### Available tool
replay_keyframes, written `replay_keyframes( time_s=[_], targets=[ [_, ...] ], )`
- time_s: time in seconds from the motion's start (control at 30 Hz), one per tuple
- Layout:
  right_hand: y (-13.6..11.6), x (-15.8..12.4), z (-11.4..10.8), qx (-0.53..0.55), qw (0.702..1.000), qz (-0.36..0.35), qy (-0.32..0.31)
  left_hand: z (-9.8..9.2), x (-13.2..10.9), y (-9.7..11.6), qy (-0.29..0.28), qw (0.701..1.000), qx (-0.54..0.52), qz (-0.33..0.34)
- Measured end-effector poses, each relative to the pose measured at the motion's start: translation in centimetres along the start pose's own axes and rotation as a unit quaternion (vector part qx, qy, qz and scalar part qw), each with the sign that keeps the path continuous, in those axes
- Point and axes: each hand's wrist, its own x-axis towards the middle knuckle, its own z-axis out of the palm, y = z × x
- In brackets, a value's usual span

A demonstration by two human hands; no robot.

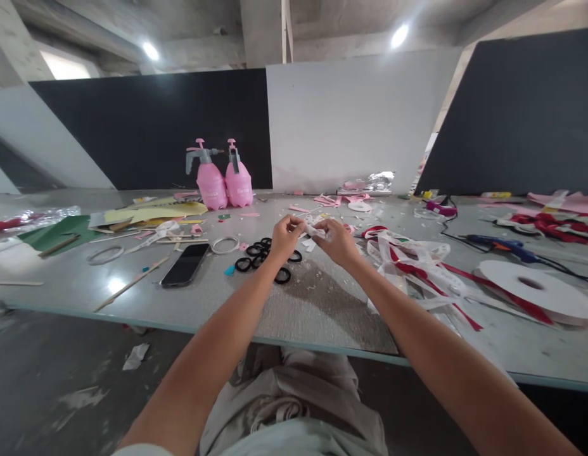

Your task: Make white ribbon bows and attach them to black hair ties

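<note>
Both my hands are raised over the middle of the grey table [75, 291]. My left hand [287, 235] and my right hand [339, 242] pinch the two ends of a small piece of white ribbon [317, 230] between them. Their fingers are closed on it. Just beneath my left hand lie several black hair ties [263, 256]. A loose heap of white and red ribbon [417, 263] lies to the right of my right hand.
A black phone [184, 264] lies left of the hair ties, with wooden sticks [130, 285] and white rings [225, 244] nearby. Two pink spray bottles [222, 180] stand at the back. A white ribbon spool [536, 288] and a blue glue gun [500, 244] are at the right. Paper scraps litter the table.
</note>
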Motion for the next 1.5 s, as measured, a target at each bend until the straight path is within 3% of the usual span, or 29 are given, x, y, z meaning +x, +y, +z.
replay_keyframes(
  time_s=[0.1, 0.3, 0.4, 0.67, 0.8, 1.07, 1.5],
  targets=[
    [0.2, 0.0, 0.0, -0.001, 0.999, 0.031, -0.011, 0.1, 0.1, 0.0, 0.004, 0.999, -0.032, -0.023],
    [0.3, 0.3, -0.3, -0.008, 0.999, 0.029, -0.023, 0.0, 0.1, 0.0, 0.016, 0.990, -0.096, -0.100],
    [0.0, 0.1, -0.2, -0.012, 0.999, 0.031, -0.033, 0.0, 0.1, 0.0, 0.003, 0.989, -0.106, -0.102],
    [-0.4, -0.2, 0.1, 0.004, 1.000, 0.002, -0.014, 0.5, -0.6, 1.5, -0.112, 0.970, -0.194, -0.092],
    [-0.2, 0.0, 0.0, 0.020, 1.000, -0.004, -0.003, 0.3, -0.3, 1.5, -0.075, 0.965, -0.222, -0.114],
    [0.1, 0.2, 0.0, 0.006, 0.998, 0.036, -0.042, 0.0, 0.2, 0.8, 0.014, 0.978, -0.185, -0.094],
    [0.2, -0.2, 0.1, -0.003, 0.998, 0.046, -0.032, -0.2, -0.1, 1.3, -0.057, 0.979, -0.158, -0.113]
  ],
)
